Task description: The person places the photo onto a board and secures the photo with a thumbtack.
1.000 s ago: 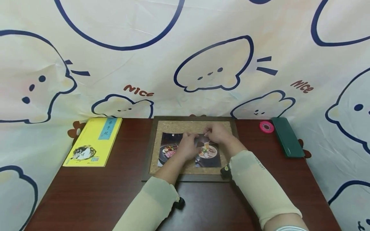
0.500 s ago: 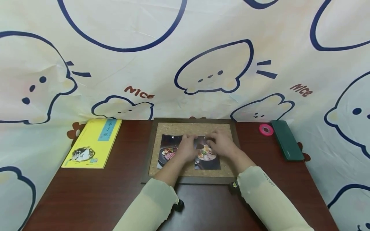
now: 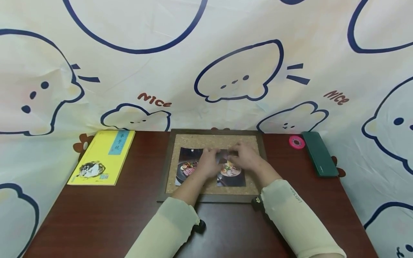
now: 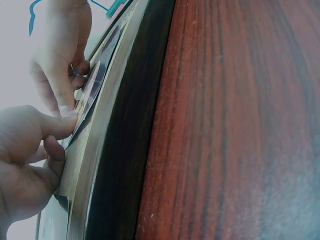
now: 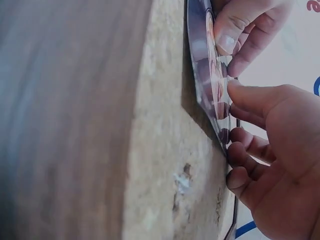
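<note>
A framed corkboard (image 3: 190, 141) lies on the table. On its right half is a photo of a food bowl (image 3: 230, 179), its lower edge raised off the cork in the right wrist view (image 5: 200, 75). My left hand (image 3: 208, 163) pinches near the photo's top left, thumb on its face, other fingers curled. Opposite, my right hand (image 3: 246, 157) has bent, spread fingers, with thumb and fingertips touching the photo's upper part in the right wrist view. A second food photo (image 3: 187, 168) with a small light pin (image 3: 192, 150) lies left, partly hidden by the left wrist.
A yellow book (image 3: 101, 157) lies at the left of the brown table (image 3: 113, 222). Back right are a pink ring-shaped item (image 3: 297, 142) and a dark green box (image 3: 319, 154). A patterned cloth (image 3: 180, 79) hangs behind the board.
My right hand has eased from a tight pinch at the photo's top edge to spread fingers slightly lower. The left hand has stayed in place. The view has shifted slightly.
</note>
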`<state>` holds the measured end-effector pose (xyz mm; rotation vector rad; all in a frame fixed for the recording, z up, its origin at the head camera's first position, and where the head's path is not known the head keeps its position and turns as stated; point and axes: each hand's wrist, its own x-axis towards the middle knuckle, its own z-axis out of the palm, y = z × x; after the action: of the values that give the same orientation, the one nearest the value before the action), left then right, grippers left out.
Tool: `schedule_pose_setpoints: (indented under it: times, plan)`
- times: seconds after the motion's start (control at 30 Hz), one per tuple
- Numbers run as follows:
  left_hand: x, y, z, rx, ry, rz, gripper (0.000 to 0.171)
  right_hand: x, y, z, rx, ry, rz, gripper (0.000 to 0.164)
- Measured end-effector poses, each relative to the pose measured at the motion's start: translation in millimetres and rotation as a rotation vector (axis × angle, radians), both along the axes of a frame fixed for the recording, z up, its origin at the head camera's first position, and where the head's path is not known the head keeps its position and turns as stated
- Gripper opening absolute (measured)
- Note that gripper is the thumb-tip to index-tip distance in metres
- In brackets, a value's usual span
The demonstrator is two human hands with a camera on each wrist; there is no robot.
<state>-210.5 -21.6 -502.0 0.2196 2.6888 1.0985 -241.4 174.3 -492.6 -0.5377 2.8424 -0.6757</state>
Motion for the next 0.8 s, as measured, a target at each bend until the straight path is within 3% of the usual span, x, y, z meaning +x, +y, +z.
schedule_pose_setpoints:
  times: [0.23, 0.43, 0.6, 0.8]
  plan:
    - [-4.4, -1.0, 0.2, 0.017, -0.008, -0.014, 0.07, -0.9, 4.3, -4.3, -0.053, 0.001, 0.011, 0.045]
    - [-6.0, -3.2, 0.2, 0.078, 0.029, -0.005, 0.072, 6.9, 16.0, -13.6, -0.188, 0.004, -0.024, 0.056]
    - [-0.4, -12.6, 1.6, 0.164, 0.078, 0.031, 0.069, 19.1, 28.4, -19.8, -0.292, 0.054, -0.1, 0.059]
    - [11.2, -30.5, 3.8, 0.267, 0.101, 0.002, 0.06, 35.8, 41.6, -22.4, -0.343, 0.083, -0.135, 0.05]
